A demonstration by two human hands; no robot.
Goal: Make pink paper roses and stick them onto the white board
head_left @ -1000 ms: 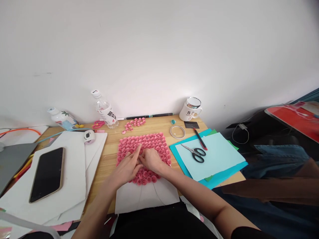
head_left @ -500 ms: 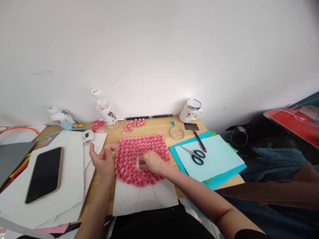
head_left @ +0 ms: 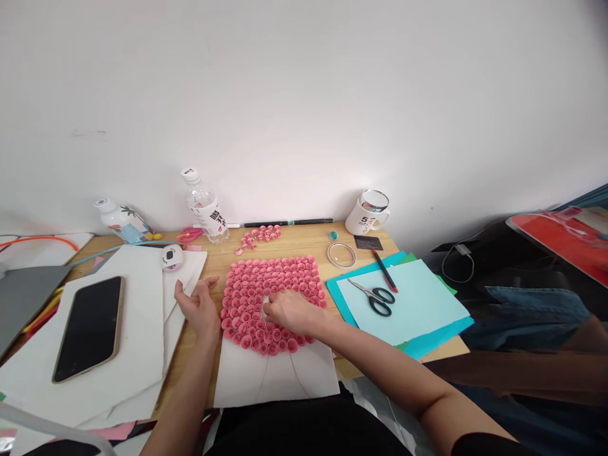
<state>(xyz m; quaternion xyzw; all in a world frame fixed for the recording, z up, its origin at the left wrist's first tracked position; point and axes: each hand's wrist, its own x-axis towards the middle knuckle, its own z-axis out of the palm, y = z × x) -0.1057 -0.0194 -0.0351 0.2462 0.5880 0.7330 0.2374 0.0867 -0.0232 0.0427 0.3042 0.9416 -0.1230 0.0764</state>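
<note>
Rows of pink paper roses (head_left: 259, 278) cover most of a white sheet (head_left: 247, 380), whose near part shows thin drawn lines. My right hand (head_left: 287, 310) rests over the middle of the roses, its fingers curled at a small bare white gap. Whatever its fingertips hold, if anything, is hidden. My left hand (head_left: 197, 307) is just left of the roses, fingers apart, holding nothing. Loose pink roses (head_left: 261, 235) lie in a small group behind the sheet.
Black-handled scissors (head_left: 375, 297) and a pen (head_left: 384, 271) lie on light blue paper (head_left: 418, 304) at right. A mug (head_left: 368, 212), tape roll (head_left: 341, 254) and plastic bottle (head_left: 206, 209) stand behind. At left, a phone (head_left: 89, 329) lies on white sheets (head_left: 142, 304).
My left hand has moved left, off the roses to beside them, and its fingers have spread. My right hand stays over the middle gap, fingers still curled.
</note>
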